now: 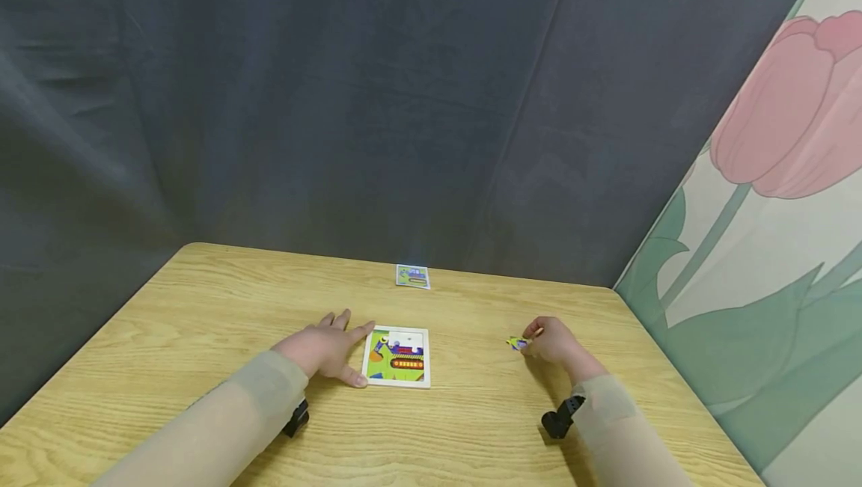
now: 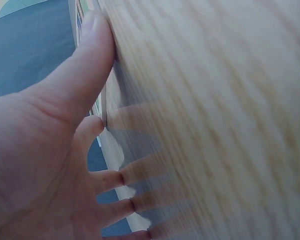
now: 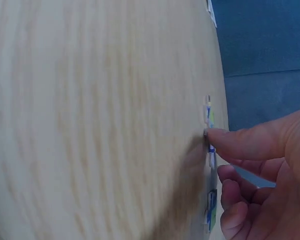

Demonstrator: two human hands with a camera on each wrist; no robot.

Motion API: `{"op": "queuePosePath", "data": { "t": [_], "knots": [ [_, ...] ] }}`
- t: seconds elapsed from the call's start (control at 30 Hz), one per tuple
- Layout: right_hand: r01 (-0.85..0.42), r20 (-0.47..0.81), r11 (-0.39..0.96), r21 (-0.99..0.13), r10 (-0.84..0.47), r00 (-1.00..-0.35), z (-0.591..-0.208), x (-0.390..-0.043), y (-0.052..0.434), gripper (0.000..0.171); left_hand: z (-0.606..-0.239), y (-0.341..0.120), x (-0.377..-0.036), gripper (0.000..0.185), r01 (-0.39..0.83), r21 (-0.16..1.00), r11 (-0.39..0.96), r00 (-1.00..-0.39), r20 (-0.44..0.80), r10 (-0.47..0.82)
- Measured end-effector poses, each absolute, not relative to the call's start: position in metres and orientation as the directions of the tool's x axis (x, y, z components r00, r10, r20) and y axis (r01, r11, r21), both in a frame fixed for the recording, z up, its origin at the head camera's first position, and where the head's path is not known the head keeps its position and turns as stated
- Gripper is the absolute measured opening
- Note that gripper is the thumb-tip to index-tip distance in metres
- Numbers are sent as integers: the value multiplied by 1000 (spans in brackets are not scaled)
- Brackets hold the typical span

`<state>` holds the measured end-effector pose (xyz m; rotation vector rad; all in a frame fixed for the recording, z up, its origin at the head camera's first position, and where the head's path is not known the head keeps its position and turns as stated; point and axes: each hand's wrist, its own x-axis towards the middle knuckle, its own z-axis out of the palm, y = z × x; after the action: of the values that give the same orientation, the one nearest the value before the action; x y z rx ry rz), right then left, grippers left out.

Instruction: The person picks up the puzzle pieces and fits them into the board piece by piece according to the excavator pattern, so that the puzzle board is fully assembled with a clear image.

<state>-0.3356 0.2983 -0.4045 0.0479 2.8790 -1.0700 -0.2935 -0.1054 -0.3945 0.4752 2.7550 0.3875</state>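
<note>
My left hand (image 1: 330, 351) lies with fingers spread on the table at the left edge of a white-framed picture puzzle (image 1: 397, 373). Its thumb and index fingertip touch the frame. The puzzle shows an excavator on green ground, with white patches at its upper right. Over on the right side, my right hand (image 1: 554, 340) pinches a small colourful puzzle piece (image 1: 517, 342) at the table surface. In the right wrist view the thumb presses on this piece's edge, and the index fingertip is partly hidden. Another puzzle piece (image 3: 211, 207) lies beneath the curled fingers.
A small picture card (image 1: 413, 277) with a similar excavator lies near the far edge of the wooden table (image 1: 283, 277). Behind the table hangs a dark curtain (image 1: 337, 113). A tulip-patterned cloth (image 1: 774, 247) borders the right side.
</note>
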Motion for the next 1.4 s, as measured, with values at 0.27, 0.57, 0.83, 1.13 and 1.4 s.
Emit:
{"op": "queuePosePath", "data": {
  "t": [0.27,0.57,0.83,1.13,1.4],
  "knots": [
    [34,-61,767,-641,-7,-998,-405,-334,295,25,-396,-106,-295,103,268,299,916,-893,-281,353],
    [-14,13,725,-688,-7,-1000,-404,-335,287,17,-396,-106,-294,102,268,310,912,-893,-275,356],
    [-64,34,672,-737,-58,-998,-399,-340,265,10,-398,-106,-296,102,268,303,914,-892,-280,354],
    [-108,16,598,-794,-158,-987,-395,-344,218,11,-398,-106,-296,102,264,315,912,-894,-276,354],
    [-141,32,549,-824,-203,-979,-395,-345,169,13,-396,-106,-295,102,266,309,913,-893,-278,354]
  ]
}}
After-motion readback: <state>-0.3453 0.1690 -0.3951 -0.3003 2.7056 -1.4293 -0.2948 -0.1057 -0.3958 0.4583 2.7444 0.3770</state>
